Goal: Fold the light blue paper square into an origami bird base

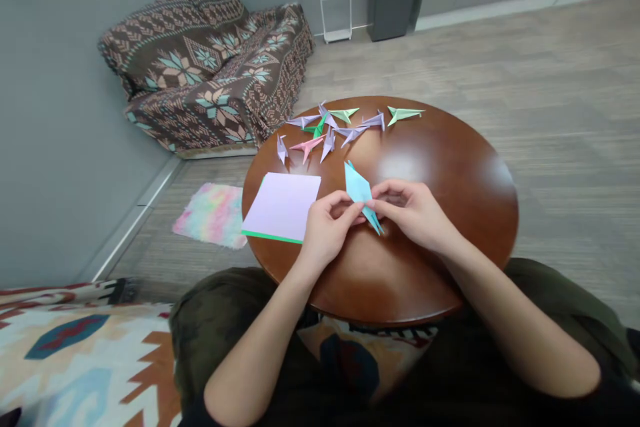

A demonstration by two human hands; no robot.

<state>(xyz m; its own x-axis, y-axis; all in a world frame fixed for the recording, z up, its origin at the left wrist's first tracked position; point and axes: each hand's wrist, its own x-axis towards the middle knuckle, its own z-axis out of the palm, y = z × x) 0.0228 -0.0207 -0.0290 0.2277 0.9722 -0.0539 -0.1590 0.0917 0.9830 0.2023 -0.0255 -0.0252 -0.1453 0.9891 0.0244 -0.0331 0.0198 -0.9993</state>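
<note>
Between my two hands is a light blue folded paper [357,185], a long diamond with a split, narrow end pointing toward me. My left hand [327,223] pinches its left edge between thumb and fingers. From the other side my right hand [413,210] grips it, the thumb pressed on the front near the narrow end. Fingertips behind the paper are partly hidden. Left of my left hand lies a stack of square paper [283,205], lilac on top with a green edge showing below.
Several folded paper cranes, among them a pink crane [307,147] and a pale green crane [404,115], lie along the far side of the round brown table [450,160]. Beyond stands a sofa [215,73] under a patterned cover. A pastel rug [213,213] is on the floor.
</note>
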